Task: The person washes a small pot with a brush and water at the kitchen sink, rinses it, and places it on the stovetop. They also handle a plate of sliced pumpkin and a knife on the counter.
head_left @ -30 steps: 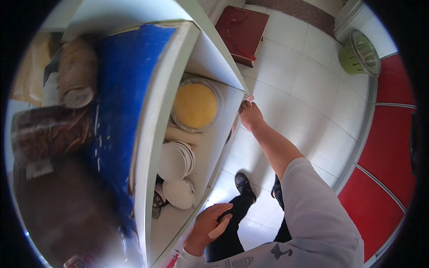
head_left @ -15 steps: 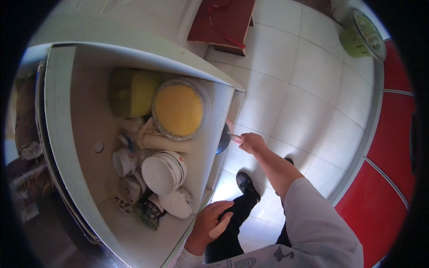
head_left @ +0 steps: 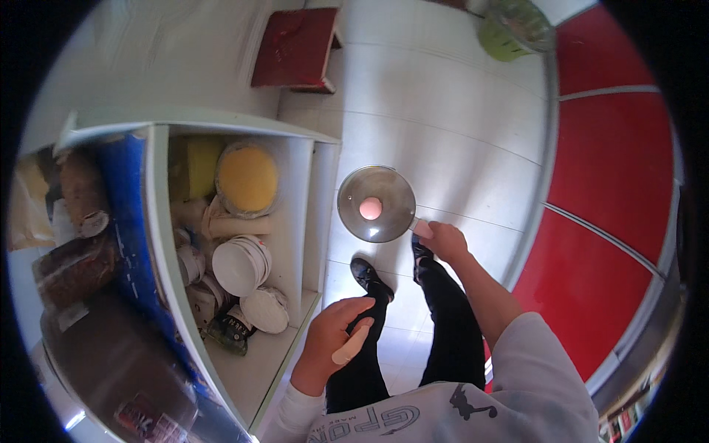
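A round saucepan with a see-through lid and a pink knob is held level above the tiled floor, just right of the cupboard. My right hand is closed around its pink handle. What the saucepan contains cannot be made out through the lid. My left hand hangs by the front edge of the cupboard, fingers loosely bent and thumb apart, nothing in it. A beige patch, like a plaster, shows on it.
To the left, an open cupboard holds a tub of yellow grain, stacked white bowls and packets. A dark red stool stands beyond. Red cabinet fronts line the right side; a green basket sits far right.
The saucepan, mostly hidden behind the cupboard side before, has come out over the floor in my right hand. The view has shifted right. My left hand keeps its loose shape.
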`<state>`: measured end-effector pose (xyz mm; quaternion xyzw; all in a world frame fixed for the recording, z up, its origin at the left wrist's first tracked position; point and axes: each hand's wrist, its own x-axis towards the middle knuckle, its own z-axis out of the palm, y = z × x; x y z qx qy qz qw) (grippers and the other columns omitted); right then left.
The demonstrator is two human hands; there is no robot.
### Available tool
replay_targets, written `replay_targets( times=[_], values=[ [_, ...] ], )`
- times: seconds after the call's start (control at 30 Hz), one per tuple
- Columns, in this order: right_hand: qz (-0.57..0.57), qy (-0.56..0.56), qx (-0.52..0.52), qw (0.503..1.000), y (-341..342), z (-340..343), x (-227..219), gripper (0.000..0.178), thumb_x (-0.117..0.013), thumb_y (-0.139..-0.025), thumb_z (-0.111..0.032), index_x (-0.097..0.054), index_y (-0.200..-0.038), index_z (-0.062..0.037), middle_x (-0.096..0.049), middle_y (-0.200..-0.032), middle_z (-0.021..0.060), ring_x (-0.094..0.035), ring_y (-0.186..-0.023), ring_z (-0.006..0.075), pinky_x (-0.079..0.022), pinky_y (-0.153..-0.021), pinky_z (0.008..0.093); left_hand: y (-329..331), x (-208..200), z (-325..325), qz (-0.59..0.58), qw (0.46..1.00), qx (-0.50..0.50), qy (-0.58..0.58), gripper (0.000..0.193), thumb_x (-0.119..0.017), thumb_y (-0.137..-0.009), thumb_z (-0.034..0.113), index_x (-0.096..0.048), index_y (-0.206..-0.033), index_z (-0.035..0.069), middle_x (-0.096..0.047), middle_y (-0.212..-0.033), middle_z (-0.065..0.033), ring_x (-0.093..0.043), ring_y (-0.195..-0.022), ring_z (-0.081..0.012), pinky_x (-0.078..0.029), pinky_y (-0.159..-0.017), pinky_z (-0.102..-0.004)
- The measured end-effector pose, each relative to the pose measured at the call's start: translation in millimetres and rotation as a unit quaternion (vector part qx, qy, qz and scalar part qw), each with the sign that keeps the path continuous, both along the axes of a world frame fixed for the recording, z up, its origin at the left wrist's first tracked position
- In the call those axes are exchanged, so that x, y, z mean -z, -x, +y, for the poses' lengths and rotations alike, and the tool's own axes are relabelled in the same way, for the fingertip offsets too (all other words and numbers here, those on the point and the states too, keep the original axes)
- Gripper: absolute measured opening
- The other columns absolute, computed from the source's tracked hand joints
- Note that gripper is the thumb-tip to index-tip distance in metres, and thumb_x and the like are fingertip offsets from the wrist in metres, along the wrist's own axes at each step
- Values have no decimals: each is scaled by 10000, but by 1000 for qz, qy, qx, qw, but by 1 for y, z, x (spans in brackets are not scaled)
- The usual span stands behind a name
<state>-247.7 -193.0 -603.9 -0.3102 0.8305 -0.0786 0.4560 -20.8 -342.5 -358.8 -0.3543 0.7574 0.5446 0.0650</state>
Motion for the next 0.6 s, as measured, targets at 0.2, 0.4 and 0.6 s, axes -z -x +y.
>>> replay_targets(
  times=[0.2, 0.4, 0.6],
  values=[
    [2, 3, 207, 978, -22, 90, -173, 395, -787, -836, -403, -679, -978, -51, -730, -947, 228, -692, -927, 438, -540, -810, 527, 49, -116, 10, 63, 995, 76, 34, 333, -713, -880, 46, -719, -1212, 35, -723, -1177, -184, -692, -1082, -338, -534, -956, -392],
    [18, 71, 348, 935, -65, 170, -341, 374, -789, -855, -377, -669, -1003, -54, -728, -908, 226, -694, -877, 441, -537, -769, 515, 85, -234, 12, 129, 976, 143, 105, 347, -649, -878, 58, -713, -1216, 14, -709, -1214, -156, -648, -1172, -291, -469, -1047, -385],
    [2, 76, 485, 871, -146, 248, -501, 364, -772, -867, -382, -676, -1020, -66, -723, -923, 212, -679, -902, 439, -527, -801, 499, 117, -301, 30, 234, 945, 212, 83, 351, -626, -897, 19, -697, -1239, -15, -692, -1206, -132, -637, -1118, -238, -475, -1017, -362]
  ],
)
